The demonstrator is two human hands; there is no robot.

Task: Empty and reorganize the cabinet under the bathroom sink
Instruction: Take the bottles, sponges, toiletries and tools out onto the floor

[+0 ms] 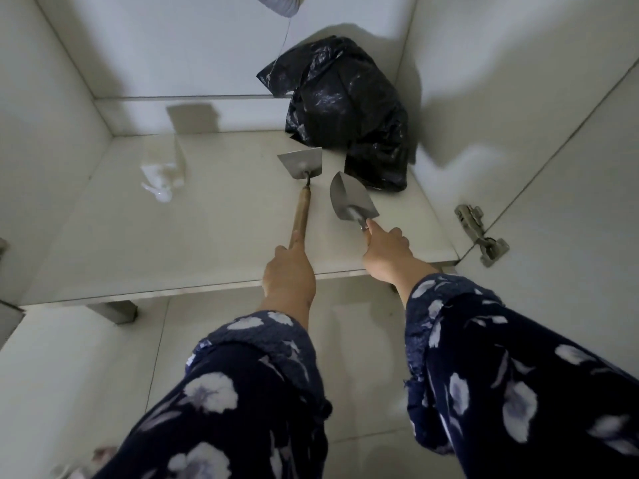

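**Two hand tools reach into the open cabinet**

The person kneels or bends before the open cabinet and both arms stretch forward into it. Both sleeves are dark blue with pale flowers.

The left hand holds the end of a long wooden handle; its fingers are curled around the wood. At the far end of this handle is a flat metal scraper with a wide straight edge, and the blade lies on or just above the cabinet floor, near the middle.

The right hand grips the short handle of a small metal trowel. The fingers are closed around the handle and one finger lies along it toward the blade. The pointed scoop is turned toward the back, just right of the scraper; the two blades are close but apart.

Behind both tools, in the back right corner, a crumpled black plastic bag sits on the cabinet floor and leans over the low step at the back. The tip of the scraper is very near the edge of the bag; I cannot tell if they touch.

On the left part of the cabinet floor lies a piece of clear crumpled plastic. At the right, a metal hinge is fixed at the door edge. At the top, a pale ribbed hose hangs down, and a thin wire runs from it toward the bag.
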